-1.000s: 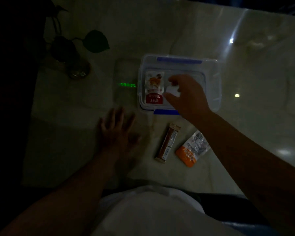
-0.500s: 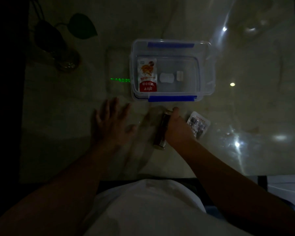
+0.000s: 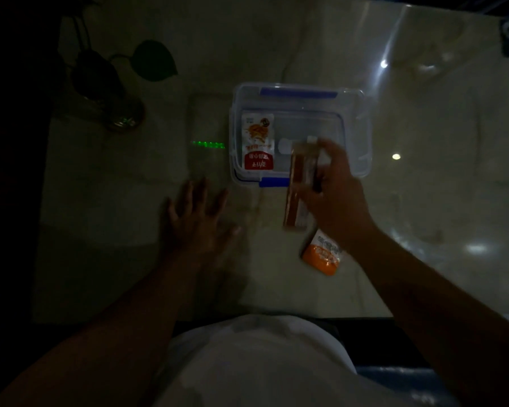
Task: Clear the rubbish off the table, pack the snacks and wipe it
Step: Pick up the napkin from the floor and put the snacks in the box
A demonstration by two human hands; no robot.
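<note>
A clear plastic box [image 3: 356, 133] with blue clips stands open on the pale marble table [image 3: 276, 39]. A white and red snack packet [image 3: 257, 142] lies flat in its left side. My right hand [image 3: 335, 195] grips a long brown snack bar [image 3: 299, 189], held above the box's near edge and off the table. An orange and white snack packet [image 3: 322, 254] lies on the table just below that hand. My left hand [image 3: 199, 221] rests flat on the table, fingers spread, left of the box.
A glass jar [image 3: 124, 113] with a dark plant and a green leaf [image 3: 153, 60] stands at the far left. A row of green lights [image 3: 209, 144] glows left of the box. The table's near edge runs in front of my white shirt [image 3: 256, 362].
My right hand left the box, came down onto the brown bar on the table, closed on it and lifted it towards the box. The left hand stayed put.
</note>
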